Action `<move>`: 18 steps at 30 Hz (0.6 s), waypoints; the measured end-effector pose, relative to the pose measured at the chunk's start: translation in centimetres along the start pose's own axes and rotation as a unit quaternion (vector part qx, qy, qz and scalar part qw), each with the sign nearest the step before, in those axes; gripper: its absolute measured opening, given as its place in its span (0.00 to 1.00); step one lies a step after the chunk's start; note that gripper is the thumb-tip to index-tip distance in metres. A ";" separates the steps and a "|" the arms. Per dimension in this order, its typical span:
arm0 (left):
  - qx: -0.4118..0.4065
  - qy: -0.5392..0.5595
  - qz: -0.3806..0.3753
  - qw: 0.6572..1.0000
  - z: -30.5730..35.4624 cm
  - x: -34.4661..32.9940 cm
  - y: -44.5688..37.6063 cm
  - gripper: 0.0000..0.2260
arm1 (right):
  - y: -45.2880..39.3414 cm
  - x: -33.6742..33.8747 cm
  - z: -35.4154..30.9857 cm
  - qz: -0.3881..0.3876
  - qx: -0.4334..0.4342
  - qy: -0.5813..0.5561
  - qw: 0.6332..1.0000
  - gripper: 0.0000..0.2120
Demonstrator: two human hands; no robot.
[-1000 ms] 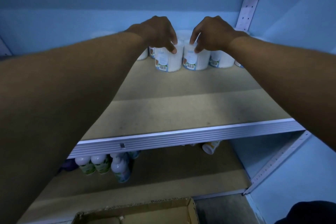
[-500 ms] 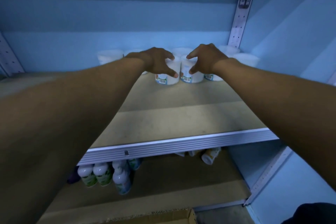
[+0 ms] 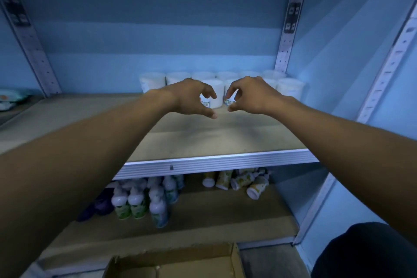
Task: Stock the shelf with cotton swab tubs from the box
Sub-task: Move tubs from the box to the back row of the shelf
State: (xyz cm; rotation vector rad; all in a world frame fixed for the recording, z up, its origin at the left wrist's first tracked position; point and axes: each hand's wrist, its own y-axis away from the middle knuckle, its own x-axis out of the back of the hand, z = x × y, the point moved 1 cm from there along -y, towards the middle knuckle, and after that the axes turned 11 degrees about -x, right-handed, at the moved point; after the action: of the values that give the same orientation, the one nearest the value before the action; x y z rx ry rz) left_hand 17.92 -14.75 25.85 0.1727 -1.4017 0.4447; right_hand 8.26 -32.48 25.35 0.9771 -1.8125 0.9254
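**Hands curled over the shelf, tubs lined up at the back**

Blue-walled shelving fills the view, with a tan shelf board [image 3: 203, 133] edged in ribbed metal. At the back of that board the cotton swab tubs [image 3: 153, 81] stand upright, long axis vertical, lids up, in two rows against the wall. They are short white cylinders; the two front ones show small printed labels with a barcode near the base.

Both hands hang in front of the front tubs. The left hand [image 3: 191, 99] has fingers curled in a loose C, thumb below, holding nothing. The right hand [image 3: 248, 95] mirrors it, fingers bent towards the thumb with a gap between, also empty; whether any fingertip touches a tub cannot be told.

Below, a lower shelf carries white-capped bottles [image 3: 137, 203] standing and some toppled containers [image 3: 239, 181]. An open cardboard box [image 3: 173, 264] sits at the bottom edge.
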 end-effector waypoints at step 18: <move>-0.022 0.003 -0.038 0.999 4.3 -2.7 16.4 0.19 | 14.1 -3.5 -5.2 -0.119 0.055 -0.026 0.991 0.12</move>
State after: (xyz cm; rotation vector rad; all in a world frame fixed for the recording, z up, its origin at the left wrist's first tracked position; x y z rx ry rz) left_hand 7.18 -2.09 21.59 0.1870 -1.3926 0.3514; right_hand -1.37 -21.10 21.19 1.2672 -1.6568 0.8631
